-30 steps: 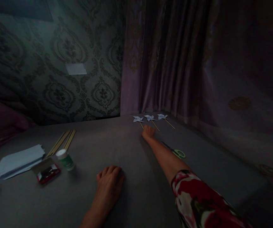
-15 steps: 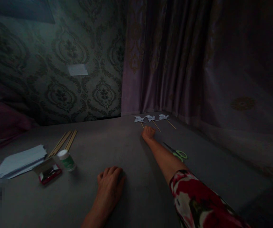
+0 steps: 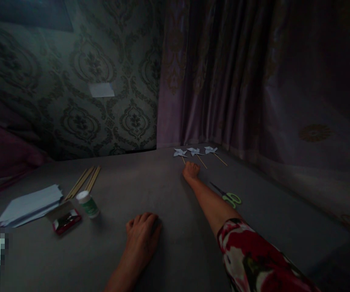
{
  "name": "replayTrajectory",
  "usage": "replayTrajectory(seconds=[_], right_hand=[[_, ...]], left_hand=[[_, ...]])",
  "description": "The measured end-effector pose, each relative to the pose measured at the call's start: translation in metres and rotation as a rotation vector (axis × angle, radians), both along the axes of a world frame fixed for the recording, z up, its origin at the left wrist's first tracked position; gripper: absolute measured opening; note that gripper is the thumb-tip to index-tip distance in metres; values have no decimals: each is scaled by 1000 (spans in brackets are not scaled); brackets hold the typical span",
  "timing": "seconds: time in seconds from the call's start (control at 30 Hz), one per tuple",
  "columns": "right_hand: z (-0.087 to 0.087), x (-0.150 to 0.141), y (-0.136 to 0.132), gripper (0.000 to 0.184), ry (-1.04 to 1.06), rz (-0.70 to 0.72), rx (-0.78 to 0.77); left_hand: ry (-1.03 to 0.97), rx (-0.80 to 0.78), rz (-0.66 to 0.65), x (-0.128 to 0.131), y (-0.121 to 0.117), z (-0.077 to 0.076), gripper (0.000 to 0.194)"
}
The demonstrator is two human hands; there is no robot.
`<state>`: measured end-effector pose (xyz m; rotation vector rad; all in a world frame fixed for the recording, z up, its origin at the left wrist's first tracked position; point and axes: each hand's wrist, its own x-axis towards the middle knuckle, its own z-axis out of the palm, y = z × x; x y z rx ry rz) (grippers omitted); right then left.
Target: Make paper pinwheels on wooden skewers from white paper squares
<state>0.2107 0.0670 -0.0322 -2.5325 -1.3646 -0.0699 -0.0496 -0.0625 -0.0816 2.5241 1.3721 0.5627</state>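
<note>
Reaching far across the grey table, my right hand (image 3: 191,171) is closed at the lower end of the stick of the leftmost white paper pinwheel (image 3: 180,153). Its fingertips and the end of that stick are hidden behind the hand. Two more pinwheels lie alongside, a middle pinwheel (image 3: 195,151) and a right pinwheel (image 3: 210,150), their sticks pointing toward me. Scissors (image 3: 232,198) with green handles lie right of my right forearm. My left hand (image 3: 143,235) rests on the tabletop near me, fingers loosely bent and thumb apart, with nothing visible in it.
On the left lie a stack of white paper (image 3: 30,205), several wooden sticks (image 3: 82,182), a white-capped green bottle (image 3: 88,205) and an open red box (image 3: 67,222) with small contents I cannot make out. A curtain (image 3: 187,81) hangs beyond the table (image 3: 126,178).
The view has shifted slightly, so the table items appear a little farther right. Both hands and the pinwheels stay essentially in place.
</note>
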Motion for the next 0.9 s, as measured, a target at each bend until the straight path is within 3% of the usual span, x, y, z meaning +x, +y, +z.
replayTrajectory(seconds=[0.47,0.63,0.9], right_hand=[[-9,10,-9,32,30,35,-6],[-6,12,-23,32,41,117,-20],[-3,9,-62,29,28,289,-33]], left_hand=[[10,-43,50,5,-2,12,30],[45,-58,55,7,-4,20,29],[12,-36,4,4,-5,20,30]])
